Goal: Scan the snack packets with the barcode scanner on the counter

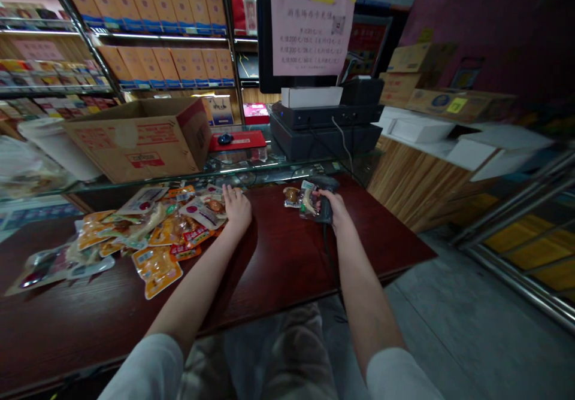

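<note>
My right hand (pixel 335 203) is wrapped round the grip of a dark handheld barcode scanner (pixel 327 208), whose cord runs down over the table edge. Just left of the scanner lies a clear snack packet (pixel 308 199) with pale contents, and beside that a smaller packet with a brown item (pixel 291 196). On the other side, my left hand (pixel 237 209) rests at the right edge of a heap of snack packets (pixel 175 223), its fingers stretched forward over the nearest one. Orange, red and clear packets make up the heap; one orange packet (pixel 157 270) lies at its front.
Behind the dark red table (pixel 278 256) stands a glass counter with an open cardboard box (pixel 144 139), a red mat (pixel 238 141) and a monitor bearing a paper notice (pixel 309 35). Boxed goods fill the shelves behind. Cartons (pixel 462 106) and a metal rail (pixel 516 193) are at right.
</note>
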The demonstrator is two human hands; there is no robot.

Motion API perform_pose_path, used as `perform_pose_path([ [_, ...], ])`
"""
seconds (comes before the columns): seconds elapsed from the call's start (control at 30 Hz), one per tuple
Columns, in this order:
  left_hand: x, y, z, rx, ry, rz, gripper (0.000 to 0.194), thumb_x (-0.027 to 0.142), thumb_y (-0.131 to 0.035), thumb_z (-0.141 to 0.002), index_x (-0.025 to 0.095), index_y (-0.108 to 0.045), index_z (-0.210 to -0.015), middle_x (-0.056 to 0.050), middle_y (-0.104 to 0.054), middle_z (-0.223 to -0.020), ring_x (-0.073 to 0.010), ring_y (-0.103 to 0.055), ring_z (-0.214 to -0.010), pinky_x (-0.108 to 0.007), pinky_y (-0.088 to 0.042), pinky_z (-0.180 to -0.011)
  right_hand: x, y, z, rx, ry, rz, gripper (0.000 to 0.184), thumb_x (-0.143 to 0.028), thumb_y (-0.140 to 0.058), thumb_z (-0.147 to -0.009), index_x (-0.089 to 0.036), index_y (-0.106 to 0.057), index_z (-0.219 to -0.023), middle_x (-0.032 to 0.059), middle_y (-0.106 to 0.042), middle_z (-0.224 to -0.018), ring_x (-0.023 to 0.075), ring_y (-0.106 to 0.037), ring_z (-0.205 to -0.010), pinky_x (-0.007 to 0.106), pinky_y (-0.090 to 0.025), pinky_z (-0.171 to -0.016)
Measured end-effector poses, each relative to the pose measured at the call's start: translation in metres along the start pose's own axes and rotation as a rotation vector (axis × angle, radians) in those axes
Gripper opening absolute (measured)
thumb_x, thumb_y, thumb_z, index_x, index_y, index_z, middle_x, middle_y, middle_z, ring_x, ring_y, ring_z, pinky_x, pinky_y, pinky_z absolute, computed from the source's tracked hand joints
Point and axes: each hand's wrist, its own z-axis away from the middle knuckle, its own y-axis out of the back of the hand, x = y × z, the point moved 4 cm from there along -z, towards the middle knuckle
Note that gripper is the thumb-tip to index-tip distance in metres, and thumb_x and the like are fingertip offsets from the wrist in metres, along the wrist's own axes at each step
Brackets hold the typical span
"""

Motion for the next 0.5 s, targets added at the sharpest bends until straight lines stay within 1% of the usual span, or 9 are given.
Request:
perform_pose_path([
  [0.07,0.007,-0.016,-0.009,-0.044,0.005,0.046,0.024,0.024,-0.067,-0.072,0.015,-0.074,-0.093,-0.021,-0.066,-0.119,-0.0464,-0.026,-0.146,-0.064,0.000,-0.119,0.000,0.000,-0.001,0.000,0.004,-0.002,0.016,-0.031,-0.071,-0.070,-0.019,-0.067,-0.078,0.0018,-0.063,-0.052,0.0132,-0.052,-0.041,0.025,-0.046,-0.040],
  [0.13,0.013,-0.039,-0.021,-0.137,0.059,0.100,0.019,0.031,-0.075,-0.068,0.018,-0.069,-0.079,-0.020,-0.069,-0.112,-0.0449,-0.038,-0.140,-0.058,-0.006,-0.121,-0.001,0.001,-0.002,-0.001,0.005,0.010,0.016,-0.032,-0.072,-0.070,-0.019,-0.067,-0.078,0.0020,-0.063,-0.053,0.0137,-0.053,-0.042,0.026,-0.046,-0.040],
  [0.17,0.015,-0.052,-0.027,-0.196,0.118,0.136,0.021,0.035,-0.078,-0.067,0.019,-0.066,-0.073,-0.019,-0.069,-0.110,-0.0433,-0.043,-0.136,-0.055,-0.010,-0.121,-0.002,0.001,-0.002,0.000,0.008,0.012,0.016,-0.032,-0.072,-0.070,-0.019,-0.066,-0.078,0.0019,-0.063,-0.052,0.0140,-0.053,-0.042,0.026,-0.046,-0.040],
  [0.23,0.015,-0.077,-0.035,-0.279,0.287,0.252,0.031,0.040,-0.083,-0.060,0.021,-0.059,-0.065,-0.017,-0.071,-0.105,-0.0411,-0.048,-0.133,-0.052,-0.020,-0.118,-0.003,0.003,-0.002,0.008,0.014,0.004,0.015,-0.031,-0.071,-0.070,-0.019,-0.066,-0.077,0.0015,-0.062,-0.051,0.0143,-0.053,-0.042,0.026,-0.045,-0.040],
  [0.3,0.013,-0.096,-0.039,-0.312,0.430,0.329,0.038,0.040,-0.089,-0.053,0.021,-0.056,-0.060,-0.015,-0.071,-0.103,-0.0417,-0.046,-0.134,-0.052,-0.024,-0.115,-0.005,0.006,-0.002,0.027,0.023,-0.022,0.013,-0.030,-0.070,-0.070,-0.019,-0.065,-0.076,0.0013,-0.062,-0.050,0.0137,-0.051,-0.041,0.025,-0.044,-0.040],
  [0.33,0.012,-0.102,-0.040,-0.319,0.468,0.332,0.039,0.039,-0.090,-0.050,0.021,-0.056,-0.059,-0.015,-0.071,-0.103,-0.0429,-0.043,-0.136,-0.054,-0.024,-0.114,-0.005,0.007,-0.002,0.036,0.023,-0.037,0.012,-0.029,-0.069,-0.070,-0.019,-0.065,-0.076,0.0016,-0.062,-0.051,0.0133,-0.051,-0.041,0.025,-0.044,-0.040],
  [0.43,0.012,-0.113,-0.041,-0.323,0.477,0.306,0.038,0.036,-0.092,-0.047,0.021,-0.059,-0.058,-0.016,-0.069,-0.106,-0.0471,-0.035,-0.139,-0.060,-0.023,-0.111,-0.007,0.010,-0.003,0.057,0.003,-0.062,0.010,-0.026,-0.068,-0.071,-0.018,-0.065,-0.076,0.0029,-0.065,-0.054,0.0128,-0.050,-0.041,0.025,-0.043,-0.040],
  [0.5,0.012,-0.117,-0.042,-0.322,0.487,0.338,0.036,0.033,-0.092,-0.046,0.021,-0.060,-0.058,-0.016,-0.068,-0.105,-0.0479,-0.033,-0.140,-0.062,-0.024,-0.110,-0.008,0.010,-0.002,0.058,-0.018,-0.053,0.010,-0.026,-0.067,-0.072,-0.017,-0.066,-0.076,0.0028,-0.063,-0.052,0.0130,-0.050,-0.041,0.025,-0.043,-0.040],
])
